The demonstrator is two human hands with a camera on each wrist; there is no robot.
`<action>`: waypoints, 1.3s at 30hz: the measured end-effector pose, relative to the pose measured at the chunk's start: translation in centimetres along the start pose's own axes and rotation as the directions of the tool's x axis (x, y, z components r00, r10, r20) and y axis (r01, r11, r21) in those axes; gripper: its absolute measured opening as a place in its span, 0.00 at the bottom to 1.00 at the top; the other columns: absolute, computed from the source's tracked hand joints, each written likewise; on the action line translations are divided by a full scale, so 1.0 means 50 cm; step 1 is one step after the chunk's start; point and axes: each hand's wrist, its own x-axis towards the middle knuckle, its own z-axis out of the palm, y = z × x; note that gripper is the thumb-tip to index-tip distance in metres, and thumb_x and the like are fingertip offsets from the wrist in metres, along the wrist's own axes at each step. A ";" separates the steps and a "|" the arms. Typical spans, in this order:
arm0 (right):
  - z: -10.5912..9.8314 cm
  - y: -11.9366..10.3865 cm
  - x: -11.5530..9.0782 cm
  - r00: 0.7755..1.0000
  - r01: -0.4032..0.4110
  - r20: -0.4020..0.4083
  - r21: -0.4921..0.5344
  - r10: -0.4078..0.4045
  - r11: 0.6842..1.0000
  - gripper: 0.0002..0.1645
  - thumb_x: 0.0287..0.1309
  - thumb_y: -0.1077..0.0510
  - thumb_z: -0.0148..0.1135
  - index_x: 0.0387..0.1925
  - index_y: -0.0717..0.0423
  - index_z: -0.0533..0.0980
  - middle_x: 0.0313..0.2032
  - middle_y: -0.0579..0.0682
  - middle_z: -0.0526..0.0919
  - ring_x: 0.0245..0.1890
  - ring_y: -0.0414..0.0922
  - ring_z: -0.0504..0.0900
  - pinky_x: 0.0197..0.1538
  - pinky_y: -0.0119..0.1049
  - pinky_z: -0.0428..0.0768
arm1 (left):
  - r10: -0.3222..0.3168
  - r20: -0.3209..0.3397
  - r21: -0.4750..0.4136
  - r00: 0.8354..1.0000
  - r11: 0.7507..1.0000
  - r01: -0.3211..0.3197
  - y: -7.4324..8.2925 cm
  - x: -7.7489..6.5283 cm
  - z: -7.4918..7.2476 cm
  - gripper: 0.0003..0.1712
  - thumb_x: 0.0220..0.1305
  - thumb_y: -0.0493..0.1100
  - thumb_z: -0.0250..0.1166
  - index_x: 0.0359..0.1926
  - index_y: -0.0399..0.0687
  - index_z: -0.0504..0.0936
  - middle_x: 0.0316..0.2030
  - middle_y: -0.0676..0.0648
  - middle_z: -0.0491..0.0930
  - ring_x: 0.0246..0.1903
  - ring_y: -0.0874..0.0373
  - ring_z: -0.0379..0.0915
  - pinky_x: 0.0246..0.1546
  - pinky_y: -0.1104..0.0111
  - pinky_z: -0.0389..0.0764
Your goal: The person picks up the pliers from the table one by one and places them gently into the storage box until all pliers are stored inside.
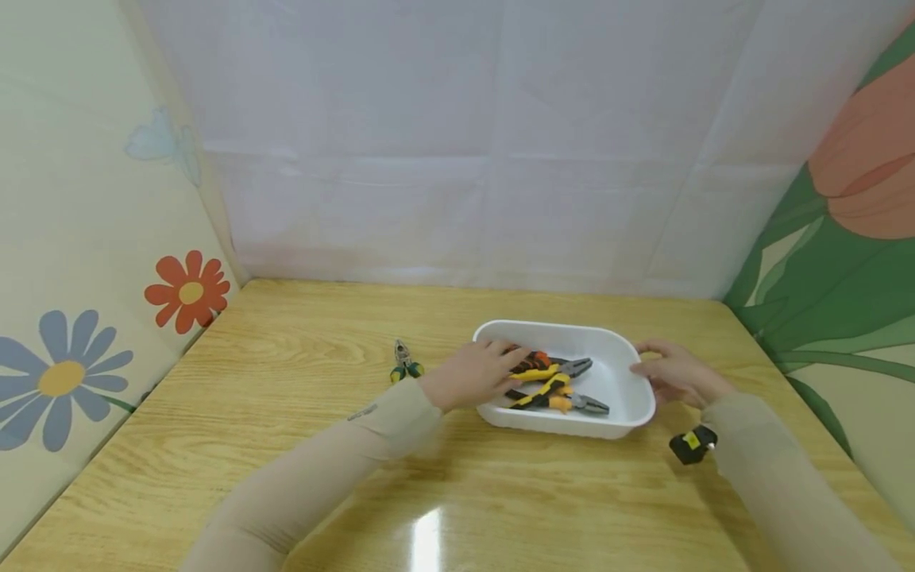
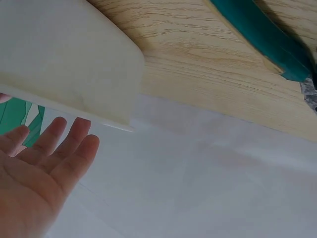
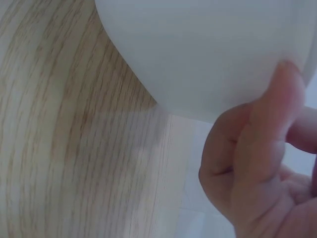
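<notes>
A white plastic basin (image 1: 620, 381) stands on the table with several pliers inside. Among them are yellow-and-black pliers (image 1: 549, 391), pliers with orange grips (image 1: 582, 403) and a red-and-black handle (image 1: 538, 360). My left hand (image 1: 477, 372) reaches over the basin's left rim, fingers loosely extended above the handles. The left wrist view shows that hand (image 2: 47, 173) palm up to the camera, fingertips right at the rim. At the right end, my right hand (image 1: 675, 373) pinches the rim, thumb over it. Bent fingers (image 3: 218, 163) show against the outer wall in the right wrist view.
Small pliers with green-and-yellow handles (image 1: 403, 364) lie left of the basin. A black tape measure with a yellow label (image 1: 692, 445) sits beside the right forearm. White cloth (image 1: 457, 199) hangs behind the wooden table (image 1: 322, 318), with flowered panels at both sides.
</notes>
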 end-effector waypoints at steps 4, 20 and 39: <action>-0.001 0.000 -0.001 1.000 -0.002 -0.004 -0.013 0.002 1.000 0.28 0.68 0.65 0.49 0.63 0.74 0.52 0.42 0.62 0.76 0.31 0.45 0.82 0.33 0.41 0.84 | 0.016 -0.040 -0.003 0.999 1.000 -0.016 -0.004 -0.009 0.001 0.30 0.74 0.52 0.53 0.69 0.42 0.65 0.59 0.42 0.71 0.55 0.49 0.71 0.54 0.60 0.75; 0.001 -0.003 -0.007 1.000 -0.004 -0.014 -0.023 0.003 1.000 0.29 0.68 0.65 0.49 0.63 0.74 0.52 0.43 0.63 0.75 0.31 0.44 0.82 0.33 0.41 0.83 | -0.035 0.004 -0.007 0.999 0.999 0.035 -0.008 -0.027 -0.002 0.31 0.74 0.53 0.52 0.72 0.44 0.62 0.62 0.41 0.69 0.54 0.52 0.72 0.53 0.63 0.76; 0.001 -0.002 -0.007 1.000 0.001 -0.008 -0.016 -0.001 1.000 0.28 0.68 0.65 0.48 0.63 0.74 0.52 0.42 0.62 0.76 0.30 0.45 0.82 0.32 0.41 0.84 | -0.023 -0.102 -0.053 0.995 0.998 0.018 -0.019 -0.055 0.005 0.32 0.72 0.52 0.55 0.71 0.43 0.63 0.60 0.38 0.69 0.47 0.49 0.74 0.48 0.61 0.78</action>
